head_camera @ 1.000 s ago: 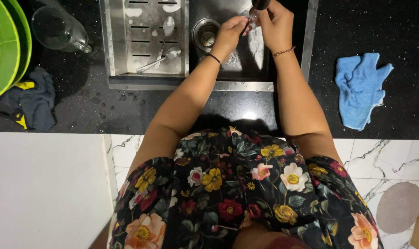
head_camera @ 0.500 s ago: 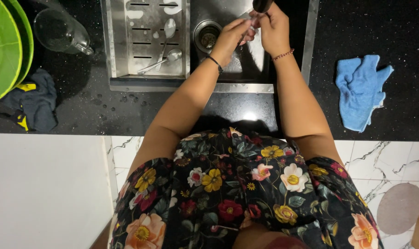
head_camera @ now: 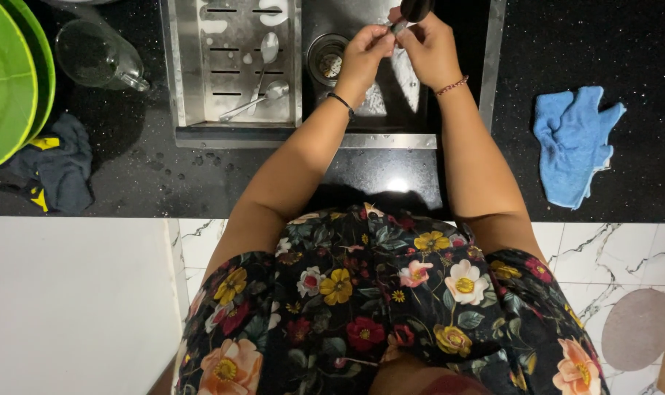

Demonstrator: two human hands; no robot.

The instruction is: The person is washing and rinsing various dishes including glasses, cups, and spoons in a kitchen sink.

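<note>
Both hands meet over the sink (head_camera: 486, 66). The left hand (head_camera: 363, 55) and the right hand (head_camera: 429, 51) have their fingers closed on a small utensil (head_camera: 398, 26) under the dark tap (head_camera: 416, 9). Two spoons (head_camera: 263, 80) lie on the drain tray (head_camera: 234, 66) beside them.

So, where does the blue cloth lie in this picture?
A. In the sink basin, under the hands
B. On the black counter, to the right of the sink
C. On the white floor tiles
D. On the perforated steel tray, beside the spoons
B: the blue cloth lies crumpled on the black counter, right of the sink, apart from both hands.
</note>
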